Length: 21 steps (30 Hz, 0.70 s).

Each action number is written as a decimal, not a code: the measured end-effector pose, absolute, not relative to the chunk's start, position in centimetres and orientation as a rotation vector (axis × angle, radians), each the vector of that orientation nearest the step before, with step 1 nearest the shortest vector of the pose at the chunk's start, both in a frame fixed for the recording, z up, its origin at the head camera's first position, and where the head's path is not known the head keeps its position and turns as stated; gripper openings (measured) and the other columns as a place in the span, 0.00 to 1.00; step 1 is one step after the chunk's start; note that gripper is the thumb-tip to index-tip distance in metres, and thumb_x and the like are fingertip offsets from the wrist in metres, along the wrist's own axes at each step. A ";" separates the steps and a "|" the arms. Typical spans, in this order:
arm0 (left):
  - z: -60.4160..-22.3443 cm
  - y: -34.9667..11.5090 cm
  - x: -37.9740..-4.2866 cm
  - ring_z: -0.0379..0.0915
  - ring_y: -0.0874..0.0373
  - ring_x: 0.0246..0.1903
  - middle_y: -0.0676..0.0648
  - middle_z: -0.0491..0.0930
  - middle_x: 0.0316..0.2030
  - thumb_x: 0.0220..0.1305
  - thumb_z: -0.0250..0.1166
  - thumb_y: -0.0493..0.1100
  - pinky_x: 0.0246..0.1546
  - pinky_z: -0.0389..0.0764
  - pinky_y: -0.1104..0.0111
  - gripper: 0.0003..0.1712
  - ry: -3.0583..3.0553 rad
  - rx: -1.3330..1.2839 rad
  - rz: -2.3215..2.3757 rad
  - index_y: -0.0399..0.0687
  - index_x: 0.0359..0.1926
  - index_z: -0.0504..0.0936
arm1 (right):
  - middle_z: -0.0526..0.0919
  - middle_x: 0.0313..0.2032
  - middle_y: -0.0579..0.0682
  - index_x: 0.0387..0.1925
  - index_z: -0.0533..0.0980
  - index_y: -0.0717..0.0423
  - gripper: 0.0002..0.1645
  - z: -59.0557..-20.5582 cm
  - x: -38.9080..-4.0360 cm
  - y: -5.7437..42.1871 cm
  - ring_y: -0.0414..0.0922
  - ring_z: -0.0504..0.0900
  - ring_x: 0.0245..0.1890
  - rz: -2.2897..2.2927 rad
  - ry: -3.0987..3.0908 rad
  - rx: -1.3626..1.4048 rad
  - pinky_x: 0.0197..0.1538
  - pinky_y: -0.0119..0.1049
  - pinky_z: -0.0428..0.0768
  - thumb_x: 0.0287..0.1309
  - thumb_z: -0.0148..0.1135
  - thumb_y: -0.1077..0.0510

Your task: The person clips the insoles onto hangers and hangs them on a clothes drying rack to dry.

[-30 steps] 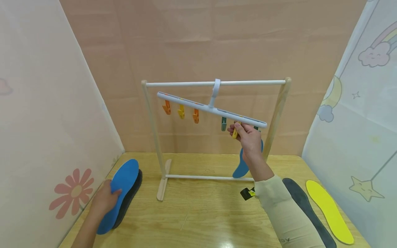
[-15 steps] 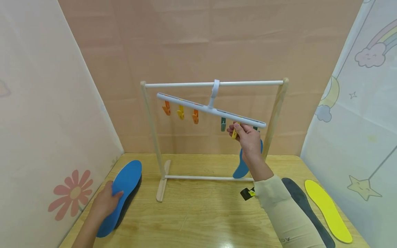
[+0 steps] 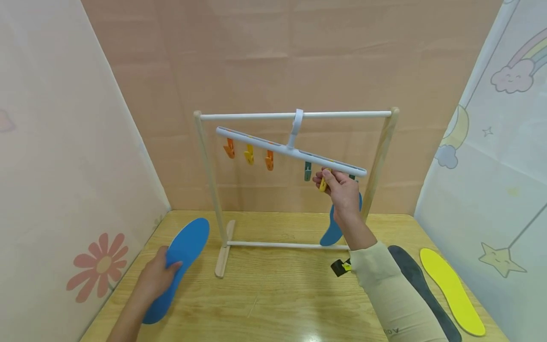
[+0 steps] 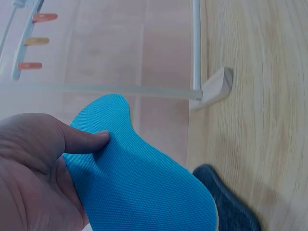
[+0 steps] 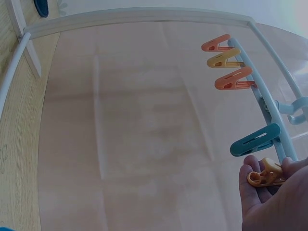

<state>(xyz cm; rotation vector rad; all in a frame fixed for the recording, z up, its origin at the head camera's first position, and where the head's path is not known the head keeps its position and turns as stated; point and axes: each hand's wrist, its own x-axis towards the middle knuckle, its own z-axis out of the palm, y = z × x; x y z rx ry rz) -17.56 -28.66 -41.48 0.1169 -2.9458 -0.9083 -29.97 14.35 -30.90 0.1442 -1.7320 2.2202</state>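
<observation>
Blue insole (image 3: 186, 249) in L hand (image 3: 157, 276), nearer rack (image 3: 273, 245) vs prev.

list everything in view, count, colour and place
hanger: 1, whitish, on rack
rack: 1, white bars, wooden posts, on table
orange clips: 2, orange, hanger's left half
yellow clips: 2, yellow, one between orange clips, one in right hand
green clips: 2, green, hanger's right half
blue insoles: 2, blue, one in left hand, one under hanger's right end
dark insoles: 2, blackish, table's left and right
yellow insole: 1, yellow, table's right
small object: 1, black and yellow, table, right of centre
table: 1, wooden, under rack
backdrop: 1, tan, behind rack
printed panels: 2, pale, left and right
sleeve: 1, cream, right arm
left hand: 1, bare, over table's left
right hand: 1, bare, under hanger
</observation>
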 end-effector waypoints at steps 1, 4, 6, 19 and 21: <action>-41.4 -28.4 -17.5 0.69 0.20 0.56 0.16 0.69 0.58 0.75 0.57 0.41 0.49 0.75 0.35 0.32 -2.941 0.107 -0.914 0.22 0.66 0.56 | 0.87 0.44 0.58 0.54 0.80 0.66 0.23 -30.9 -30.0 14.4 0.42 0.89 0.40 2.220 -1.731 0.145 0.48 0.34 0.85 0.68 0.64 0.51; -41.5 -27.7 -17.4 0.71 0.20 0.55 0.17 0.70 0.57 0.74 0.57 0.40 0.48 0.76 0.35 0.30 -2.928 0.072 -0.928 0.23 0.65 0.57 | 0.88 0.40 0.52 0.55 0.80 0.66 0.24 -31.0 -30.0 14.4 0.41 0.89 0.40 2.220 -1.732 0.149 0.48 0.33 0.85 0.68 0.64 0.51; -41.6 -27.3 -17.4 0.71 0.20 0.55 0.17 0.71 0.56 0.74 0.58 0.40 0.49 0.75 0.35 0.29 -2.922 0.054 -0.926 0.23 0.65 0.58 | 0.88 0.39 0.50 0.55 0.79 0.66 0.24 -31.0 -30.1 14.4 0.41 0.89 0.40 2.220 -1.735 0.150 0.48 0.33 0.85 0.68 0.63 0.51; -41.7 -25.8 -17.8 0.75 0.24 0.52 0.19 0.74 0.55 0.74 0.59 0.39 0.48 0.77 0.35 0.28 -2.928 0.017 -0.964 0.25 0.64 0.59 | 0.87 0.43 0.58 0.55 0.80 0.67 0.25 -30.8 -29.9 14.3 0.42 0.89 0.40 2.213 -1.736 0.150 0.48 0.35 0.85 0.67 0.64 0.51; -41.8 -25.6 -17.9 0.77 0.25 0.50 0.20 0.74 0.54 0.73 0.59 0.38 0.47 0.78 0.36 0.28 -2.918 0.003 -0.971 0.26 0.64 0.60 | 0.87 0.43 0.57 0.55 0.80 0.67 0.25 -30.8 -29.9 14.4 0.42 0.89 0.40 2.214 -1.734 0.150 0.48 0.35 0.85 0.67 0.64 0.51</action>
